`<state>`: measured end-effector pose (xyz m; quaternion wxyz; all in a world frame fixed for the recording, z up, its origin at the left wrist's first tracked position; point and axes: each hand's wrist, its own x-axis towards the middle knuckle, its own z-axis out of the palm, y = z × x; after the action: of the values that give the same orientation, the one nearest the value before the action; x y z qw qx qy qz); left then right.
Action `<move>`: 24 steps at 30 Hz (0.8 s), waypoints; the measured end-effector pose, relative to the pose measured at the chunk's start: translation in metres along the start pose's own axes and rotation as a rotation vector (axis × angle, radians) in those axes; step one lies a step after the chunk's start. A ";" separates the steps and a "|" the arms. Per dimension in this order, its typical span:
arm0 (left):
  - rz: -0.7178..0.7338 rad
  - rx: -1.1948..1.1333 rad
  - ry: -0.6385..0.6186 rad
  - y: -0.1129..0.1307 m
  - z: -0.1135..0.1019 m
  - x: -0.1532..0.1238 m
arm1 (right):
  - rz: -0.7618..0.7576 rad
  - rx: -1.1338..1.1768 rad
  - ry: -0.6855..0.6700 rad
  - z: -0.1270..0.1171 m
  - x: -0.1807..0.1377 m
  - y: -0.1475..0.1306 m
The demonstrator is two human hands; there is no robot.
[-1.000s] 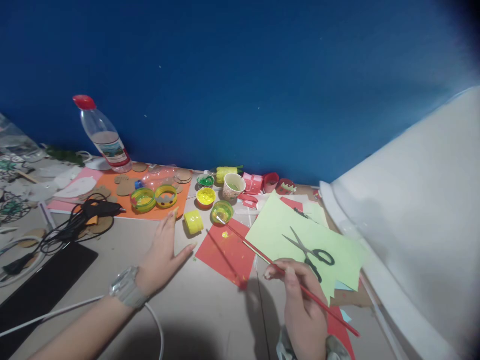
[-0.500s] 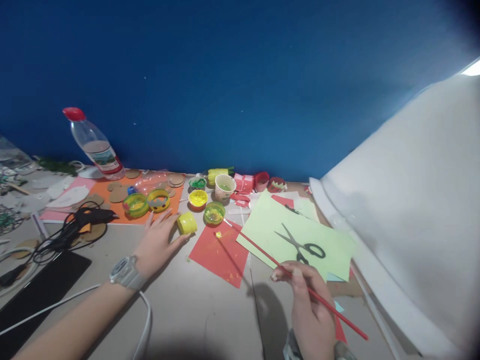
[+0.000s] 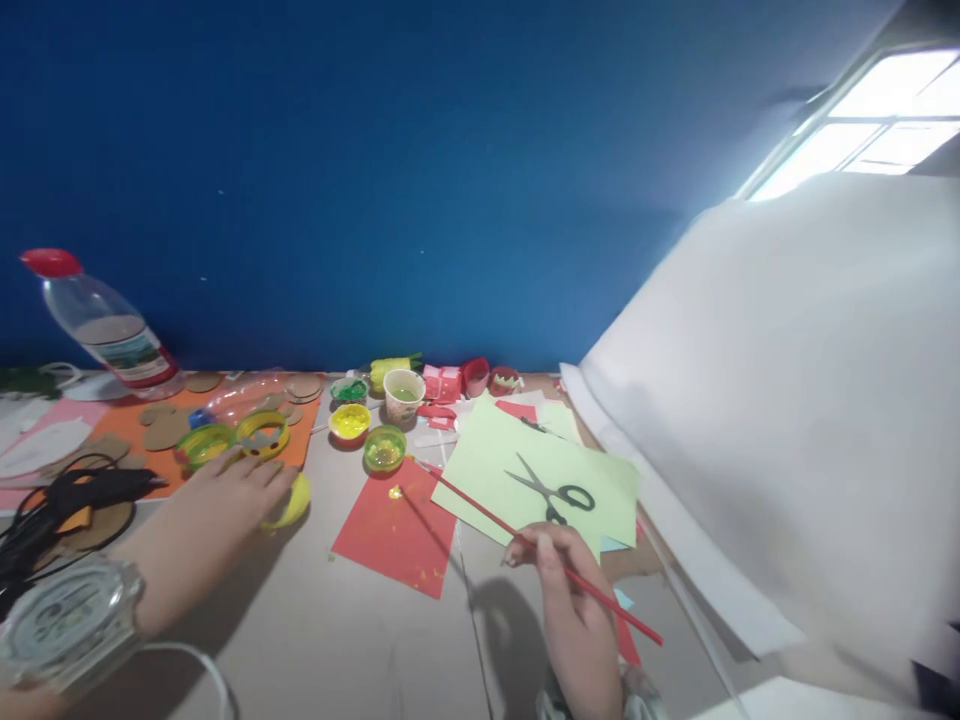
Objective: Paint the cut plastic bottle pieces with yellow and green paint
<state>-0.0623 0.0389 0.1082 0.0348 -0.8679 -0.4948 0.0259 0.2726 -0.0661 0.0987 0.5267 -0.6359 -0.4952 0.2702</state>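
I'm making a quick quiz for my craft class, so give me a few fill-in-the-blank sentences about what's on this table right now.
1. The right hand holds a thin ____ paintbrush.
2. The scissors lie on a sheet of light ____ paper.
3. The left hand covers a small ____ pot.
4. The plastic bottle by the wall has a ____ cap.

Missing words: red; green; yellow; red

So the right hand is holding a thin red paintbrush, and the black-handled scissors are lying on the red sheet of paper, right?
Not quite. In the head view the scissors lie on the pale green sheet, not on the red sheet, which lies beside it to the left. The right hand does hold the thin red paintbrush.
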 end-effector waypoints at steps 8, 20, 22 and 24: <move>0.059 0.019 0.002 0.001 0.017 0.013 | 0.022 -0.035 0.003 -0.020 0.004 0.006; -0.122 -1.180 0.005 -0.009 -0.037 0.018 | 0.098 -0.107 0.197 -0.052 0.013 0.023; -0.169 -1.792 0.051 0.000 -0.040 0.009 | 0.114 -0.137 0.215 -0.051 0.015 0.019; -0.233 -2.156 0.181 0.012 -0.039 0.001 | 0.118 -0.174 0.248 -0.048 0.017 0.013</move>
<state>-0.0483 0.0325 0.1463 -0.7065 -0.3886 -0.3321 -0.4894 0.3251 -0.0699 0.1038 0.5099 -0.7357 -0.4096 0.1760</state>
